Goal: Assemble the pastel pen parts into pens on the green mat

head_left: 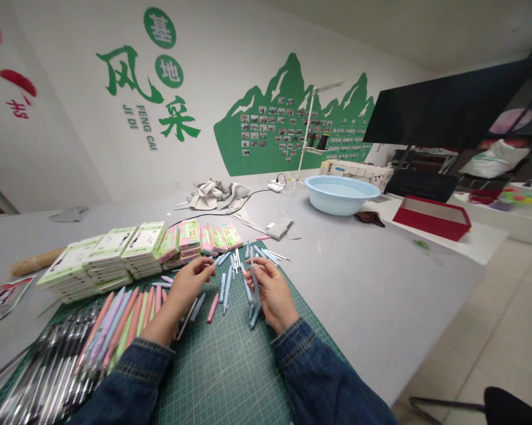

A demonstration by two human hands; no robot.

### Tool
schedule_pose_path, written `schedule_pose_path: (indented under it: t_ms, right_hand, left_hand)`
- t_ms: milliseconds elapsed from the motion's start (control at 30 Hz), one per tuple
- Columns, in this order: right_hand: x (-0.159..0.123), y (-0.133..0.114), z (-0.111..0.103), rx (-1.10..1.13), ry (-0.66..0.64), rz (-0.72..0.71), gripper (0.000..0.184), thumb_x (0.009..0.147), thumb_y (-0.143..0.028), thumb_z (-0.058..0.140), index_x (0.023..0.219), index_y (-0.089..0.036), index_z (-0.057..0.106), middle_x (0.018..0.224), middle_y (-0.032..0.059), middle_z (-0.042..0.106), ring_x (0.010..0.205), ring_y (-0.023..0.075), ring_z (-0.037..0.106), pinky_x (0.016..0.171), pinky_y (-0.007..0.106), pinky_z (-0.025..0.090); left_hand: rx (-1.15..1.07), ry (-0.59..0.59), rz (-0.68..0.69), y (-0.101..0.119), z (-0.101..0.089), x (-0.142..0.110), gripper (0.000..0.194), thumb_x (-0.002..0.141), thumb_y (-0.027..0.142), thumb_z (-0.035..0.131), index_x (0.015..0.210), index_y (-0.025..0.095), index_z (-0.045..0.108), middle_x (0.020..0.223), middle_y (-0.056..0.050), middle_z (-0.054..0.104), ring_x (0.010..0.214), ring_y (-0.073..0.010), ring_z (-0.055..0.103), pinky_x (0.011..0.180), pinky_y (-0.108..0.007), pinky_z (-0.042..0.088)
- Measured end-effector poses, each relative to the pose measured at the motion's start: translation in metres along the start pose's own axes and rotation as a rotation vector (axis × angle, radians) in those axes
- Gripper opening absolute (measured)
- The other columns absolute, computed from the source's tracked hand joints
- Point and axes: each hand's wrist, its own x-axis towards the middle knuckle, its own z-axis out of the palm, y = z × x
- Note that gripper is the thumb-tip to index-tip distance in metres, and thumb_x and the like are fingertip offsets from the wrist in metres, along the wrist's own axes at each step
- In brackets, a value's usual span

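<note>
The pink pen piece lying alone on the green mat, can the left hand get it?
Probably yes. The pink pen piece lies close to the left hand, on the green mat, and nothing seems to cover it.

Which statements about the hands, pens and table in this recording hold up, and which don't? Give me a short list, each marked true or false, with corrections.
1. The right hand holds a light blue pen over the green cutting mat. True.
2. The cutting mat lies on the floor. False: it lies on the grey table.
3. The left hand is also over the mat. True.
4. The blue basin stands beyond the hands, to their right. True.
5. The light blue pen is inside the basin. False: it is in the right hand.
</note>
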Motion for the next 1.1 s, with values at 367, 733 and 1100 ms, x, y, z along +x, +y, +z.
schedule_pose_path:
  t_ms: [367,733,1100]
  right_hand:
    - [-0.016,0.014,0.022,0.027,-0.201,0.143,0.023,0.076,-0.033,0.069,0.094,-0.018,0.066,0.069,0.0011,0.062,0.058,0.0085,0.053,0.057,0.021,0.041]
    - [-0.017,0.018,0.022,-0.021,-0.211,0.128,0.025,0.076,-0.034,0.069,0.094,-0.017,0.066,0.070,0.0018,0.064,0.058,0.0093,0.055,0.058,0.022,0.041]
    - [-0.016,0.025,0.025,-0.048,-0.190,0.092,0.028,0.075,-0.036,0.068,0.095,-0.017,0.061,0.067,0.0007,0.065,0.054,0.0095,0.055,0.053,0.022,0.039]
  left_hand:
    - [-0.761,0.176,0.018,0.069,-0.019,-0.017,0.024,0.069,0.033,0.072,0.082,0.013,0.068,0.072,0.000,0.057,0.060,-0.0073,0.047,0.053,-0.019,0.036]
    - [-0.444,0.154,0.150,0.095,-0.016,-0.015,0.024,0.076,0.039,0.064,0.070,0.017,0.061,0.057,0.004,0.046,0.054,-0.0092,0.040,0.052,-0.022,0.030]
    - [-0.085,-0.020,0.146,0.082,-0.010,-0.034,0.022,0.078,0.040,0.059,0.073,0.019,0.063,0.066,0.001,0.055,0.062,-0.0143,0.047,0.057,-0.023,0.035]
